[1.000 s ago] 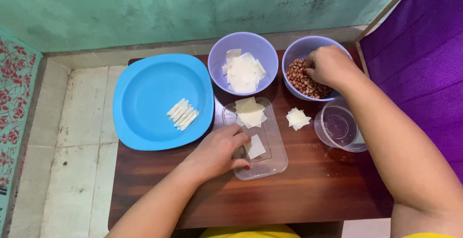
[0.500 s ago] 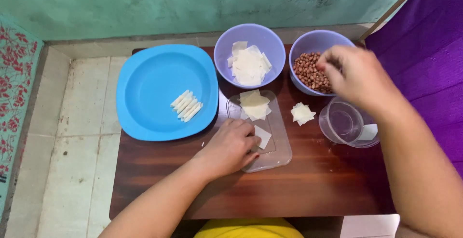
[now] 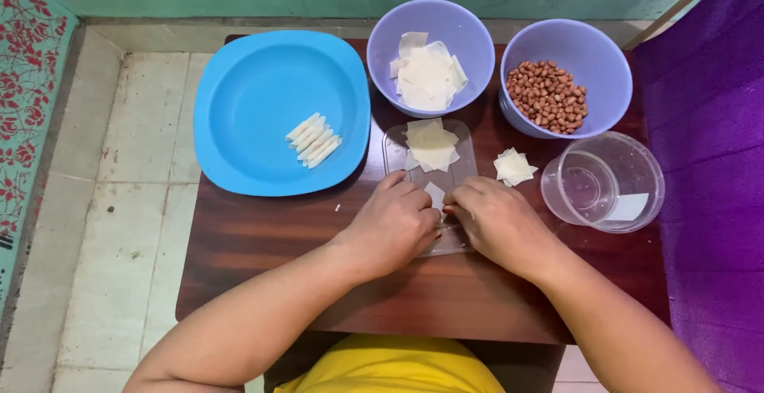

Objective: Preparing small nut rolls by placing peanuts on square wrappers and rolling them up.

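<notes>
Head view: left hand (image 3: pixel 394 222), right hand (image 3: pixel 493 222) fingers pinching white wrapper (image 3: pixel 434 195) on clear tray (image 3: pixel 393 144).

Both hands, left hand (image 3: pixel 395 226) and right hand (image 3: pixel 493 223), pinch a small white wrapper (image 3: pixel 434 195) over the clear tray (image 3: pixel 391 148); finished rolls (image 3: pixel 313 140) sit on the blue plate (image 3: pixel 239 82).

right hand (image 3: pixel 497 226): off peanut bowl (image 3: pixel 565 78) | now at wrapper (image 3: pixel 435 195) beside left hand (image 3: pixel 394 226)

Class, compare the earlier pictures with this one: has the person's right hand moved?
Yes. The right hand has left the bowl of peanuts and come down toward the person, meeting the left hand at the small wrapper piece.
</notes>
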